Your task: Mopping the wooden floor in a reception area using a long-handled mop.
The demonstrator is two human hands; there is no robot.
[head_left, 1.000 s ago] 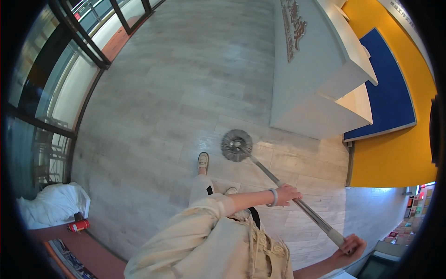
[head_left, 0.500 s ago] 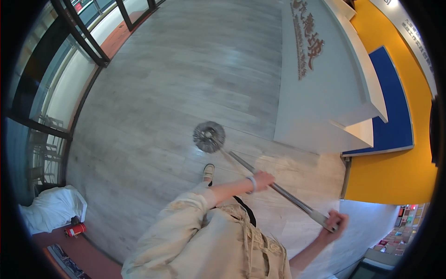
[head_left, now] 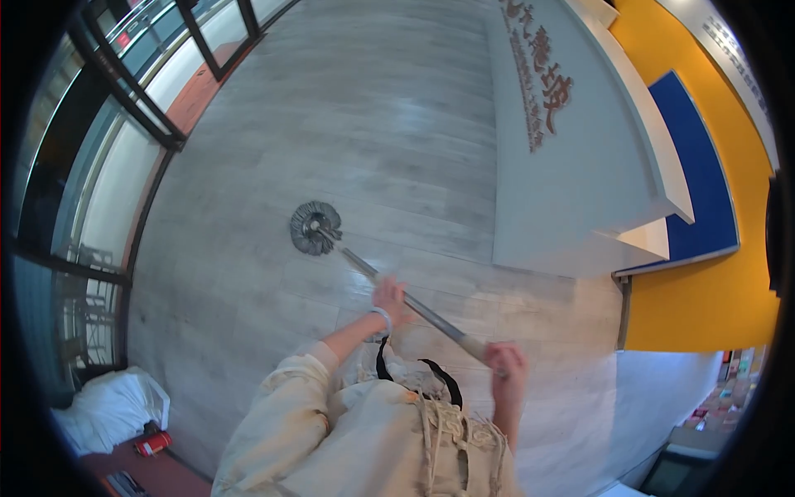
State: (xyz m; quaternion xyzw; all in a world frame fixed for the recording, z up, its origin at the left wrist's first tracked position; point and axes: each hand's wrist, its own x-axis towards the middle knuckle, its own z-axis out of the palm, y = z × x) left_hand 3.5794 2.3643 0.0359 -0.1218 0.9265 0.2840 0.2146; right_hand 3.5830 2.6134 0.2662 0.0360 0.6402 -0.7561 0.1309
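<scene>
A mop with a round grey string head [head_left: 313, 229] lies against the wood-look floor, its metal pole [head_left: 432, 316] slanting up toward me to the right. My left hand [head_left: 392, 300], with a pale band at the wrist, is wrapped round the lower part of the pole. Closer to the top end, my right hand [head_left: 505, 359] grips the light handle and covers its tip. The strands of the mop head fan out round a central disc.
To the right stands a white reception counter [head_left: 571, 190], with a yellow wall [head_left: 696, 315] and blue panel behind. Dark-framed glass doors [head_left: 91, 174] line the left. A white cloth-covered thing [head_left: 116, 410] and a red cylinder [head_left: 152, 444] sit at the lower left.
The mop head has slid left and slightly away from me across the floor. Both hands have moved left with the pole, the right one also higher in the picture.
</scene>
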